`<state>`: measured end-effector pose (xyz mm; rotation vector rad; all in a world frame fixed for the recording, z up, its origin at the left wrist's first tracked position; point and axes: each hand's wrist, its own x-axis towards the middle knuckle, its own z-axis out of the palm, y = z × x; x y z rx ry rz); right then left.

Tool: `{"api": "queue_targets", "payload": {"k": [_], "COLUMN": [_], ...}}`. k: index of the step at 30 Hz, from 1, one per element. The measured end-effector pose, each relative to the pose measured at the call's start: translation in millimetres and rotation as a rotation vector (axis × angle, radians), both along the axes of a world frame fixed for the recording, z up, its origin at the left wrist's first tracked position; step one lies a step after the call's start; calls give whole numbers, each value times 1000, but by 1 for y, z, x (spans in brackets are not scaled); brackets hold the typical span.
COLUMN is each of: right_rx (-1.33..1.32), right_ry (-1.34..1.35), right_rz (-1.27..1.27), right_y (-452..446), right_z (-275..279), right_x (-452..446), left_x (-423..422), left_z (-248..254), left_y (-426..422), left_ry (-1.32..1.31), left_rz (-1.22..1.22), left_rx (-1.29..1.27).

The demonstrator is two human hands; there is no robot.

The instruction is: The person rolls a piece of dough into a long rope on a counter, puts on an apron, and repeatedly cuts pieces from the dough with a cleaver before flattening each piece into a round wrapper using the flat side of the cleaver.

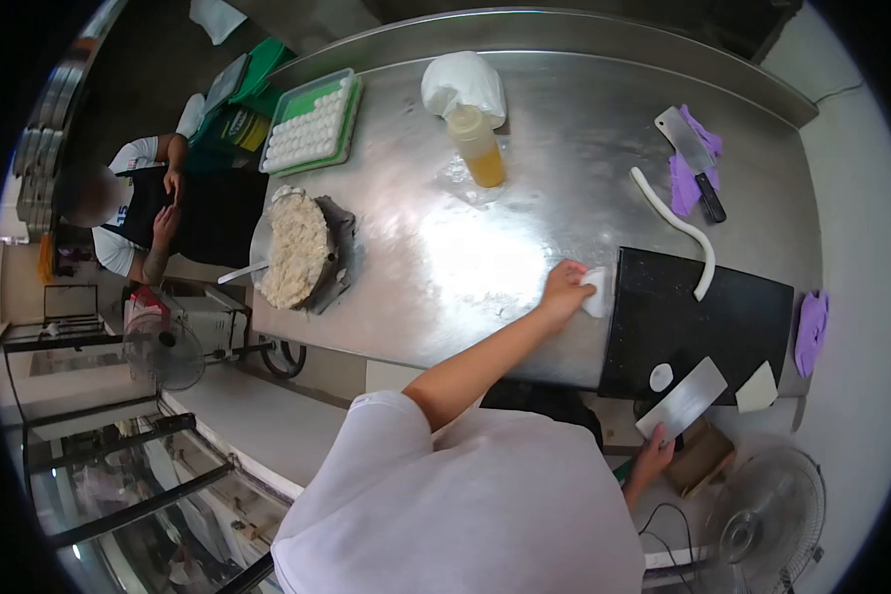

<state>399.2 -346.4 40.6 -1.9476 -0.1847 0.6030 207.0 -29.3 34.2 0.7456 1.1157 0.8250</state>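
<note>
Lower-right fan, brown box, green container, aproned co-worker

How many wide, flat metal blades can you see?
2: a cleaver lying on a purple cloth, and a blade in the right hand. Others could be hidden.

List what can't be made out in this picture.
All in the head view:
Flat blade: grip end mostly hidden by the right hand.
White piece: partly covered by the left hand's fingers.
Purple cloth: partly covered by the cleaver.
Co-worker's shirt lettering: too small.
</note>
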Motion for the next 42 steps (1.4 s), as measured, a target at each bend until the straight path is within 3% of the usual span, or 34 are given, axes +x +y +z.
{"api": "queue_targets", "payload": {"k": [2,3,5,6,7,9,10,12,13,15,17,19,21,22,25,29,33,35,37,41,42], "right_rx": [16,33,11,-13,-14,-121,-124,-140,-136,-37,-62,-99,-95,-15,-83,-138,-145,-233,-217,-110,-121], "right_ry": [-22,-46,-107,-171,-168,-2,0,15,15,26,13,-4,-186,-152,-237,-172,-74,-15,7,10,-7], "right_rz": [24,37,77,117,120,119,123,128,127,103,87,75,49,-6,-6,-212,-240,-182,-135,135,222], "right_y": [6,7,4,2,6,31,32,33,32,30,23,14,4,12,-32,-53,-88,-103,-104,-73,-59], "right_z": [-14,-25,-50,-57,-48,-1,-2,-6,-5,-6,-1,0,-3,22,-12,43,44,41,35,16,12], "right_x": [3,5,17,19,15,-3,-3,-1,-1,-3,-5,-2,1,-8,24,39,54,56,54,49,50], "left_x": [-43,-68,-124,-169,-236,-312,-356,-381,-385,-383,-403,-264,-199,-144,-23,74,141,174,213,252,245], "left_z": [-1,48,74,76,62,119,130,176,174,149,44,49,-30,-23,7,23,18,18,28,59,62], "left_y": [6,13,45,72,105,151,182,192,187,171,145,93,52,27,-42,-89,-88,-85,-93,-110,-117], "left_ry": [-95,-55,95,336,304,-184,-222,-51,-53,200,-65,308,523,510,289,232,308,331,212,44,228], "left_rz": [111,171,351,334,279,605,688,981,980,1010,614,960,725,621,117,-508,-768,-805,-498,-553,-650], "left_rx": [-49,-112,9,168,308,457,410,46,50,17,324,237,345,297,282,623,775,881,777,707,980]}}
